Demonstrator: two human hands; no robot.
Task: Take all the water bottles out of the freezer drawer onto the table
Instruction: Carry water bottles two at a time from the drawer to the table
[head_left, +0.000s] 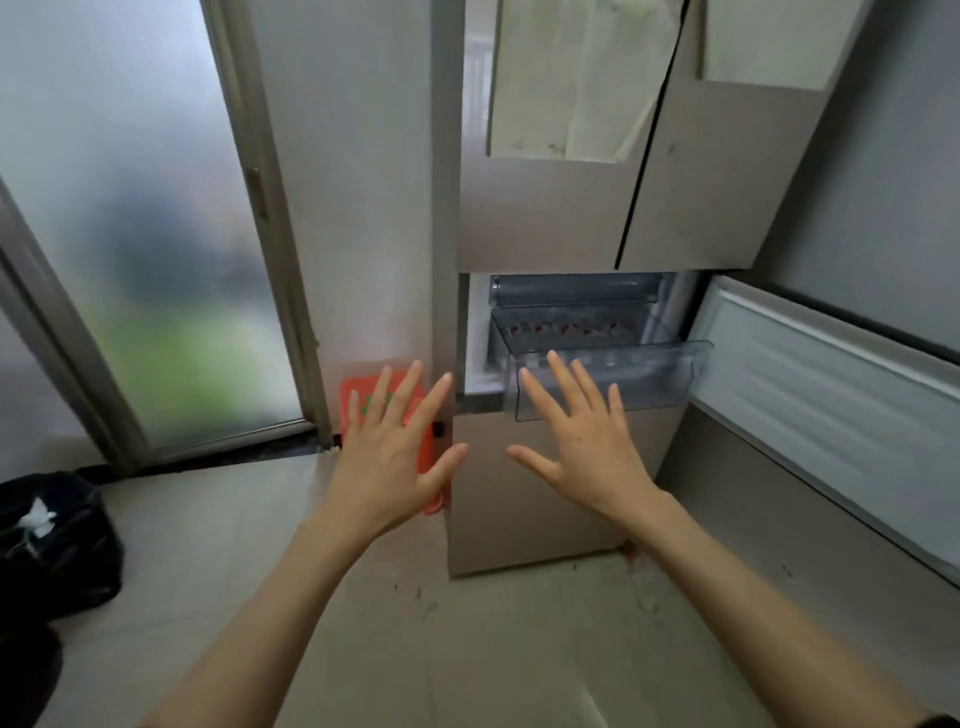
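Both hands, the left hand and the right hand, are held apart at mid-frame with fingers spread and holding nothing, likely reaching for the pulled-out freezer drawer just beyond, where red-capped water bottles seem to lie in a row.

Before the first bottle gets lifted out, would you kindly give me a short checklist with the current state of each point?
1. Freezer door swung open: ok.
2. Clear drawer pulled out: ok.
3. Bottles in drawer, red caps showing: ok; count cannot tell.
4. Left hand free, fingers spread: ok.
5. Right hand free, fingers spread: ok.
6. Table ready for bottles: cannot tell, out of view.
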